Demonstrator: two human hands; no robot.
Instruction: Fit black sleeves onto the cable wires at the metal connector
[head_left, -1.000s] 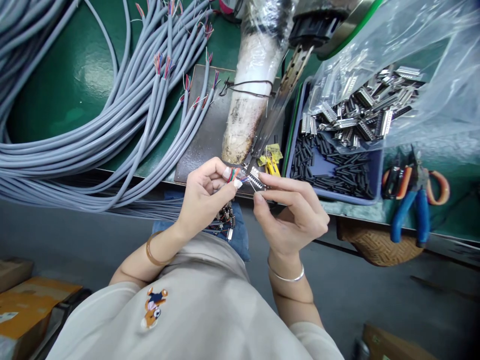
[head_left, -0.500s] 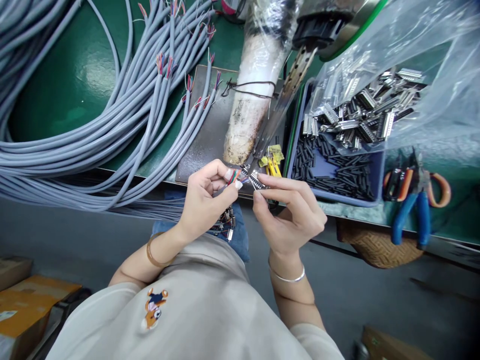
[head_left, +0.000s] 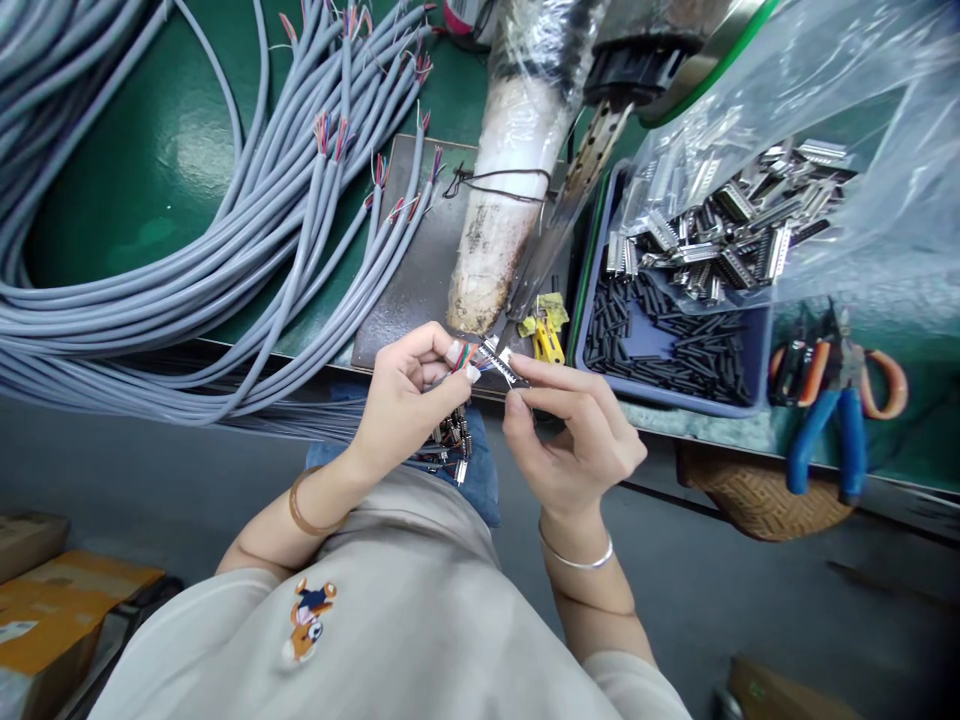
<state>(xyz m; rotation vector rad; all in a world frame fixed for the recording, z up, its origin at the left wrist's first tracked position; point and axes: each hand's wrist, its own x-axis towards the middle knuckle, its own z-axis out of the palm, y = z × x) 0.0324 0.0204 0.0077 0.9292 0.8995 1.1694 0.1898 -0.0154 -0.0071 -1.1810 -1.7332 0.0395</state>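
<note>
My left hand (head_left: 420,385) pinches several coloured wires (head_left: 466,356) between thumb and fingers. A small metal multi-pin connector (head_left: 501,366) lies between my two hands, beside the wire ends. Over the connector is the tip of a soldering iron (head_left: 551,225), which slants down from above. My right hand (head_left: 577,425) rests its index finger at the connector's right end. Its thumb and middle finger are closed together on what looks like a thin wire, mostly hidden. More connectors with wires (head_left: 454,445) lie on my lap.
Grey cables (head_left: 247,260) with stripped ends cover the left bench. A plastic-wrapped tube (head_left: 499,200) hangs beside the iron. To the right stand a blue tray (head_left: 675,397) of black sleeves, bagged connectors (head_left: 739,220), a yellow tool (head_left: 547,343) and blue-handled cutters (head_left: 847,430).
The connector now shows more fully under the iron tip. My right hand has shifted slightly left, and its index finger has lowered. My left hand has hardly moved.
</note>
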